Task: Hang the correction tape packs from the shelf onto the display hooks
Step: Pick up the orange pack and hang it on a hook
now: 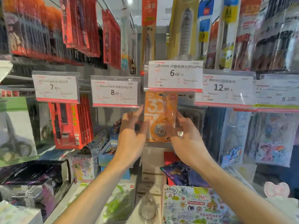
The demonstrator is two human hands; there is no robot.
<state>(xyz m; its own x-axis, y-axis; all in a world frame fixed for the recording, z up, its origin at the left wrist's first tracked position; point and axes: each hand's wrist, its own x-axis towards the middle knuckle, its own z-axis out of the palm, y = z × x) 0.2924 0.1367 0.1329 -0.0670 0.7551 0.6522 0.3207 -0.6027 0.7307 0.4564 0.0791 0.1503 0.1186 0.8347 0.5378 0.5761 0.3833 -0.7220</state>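
Observation:
An orange correction tape pack [159, 110] with a large "30" hangs upright just under the 6.00 price tag [175, 75]. The tag hides the pack's top and the display hook. My left hand [133, 126] holds the pack's left edge, fingers pointing up. My right hand [186, 135] grips its right edge and lower part, over the round tape wheel. Red correction tape packs [71, 125] hang on the hook under the 7.00 tag at the left.
Price tags for 8.00 [115, 91] and 12.90 [224, 88] flank the middle hook. Pen packs hang above. Clear pony-printed bags [271, 138] hang at the right. Boxes, a colourful sticker book [195, 206] and toy packs crowd the shelf below my arms.

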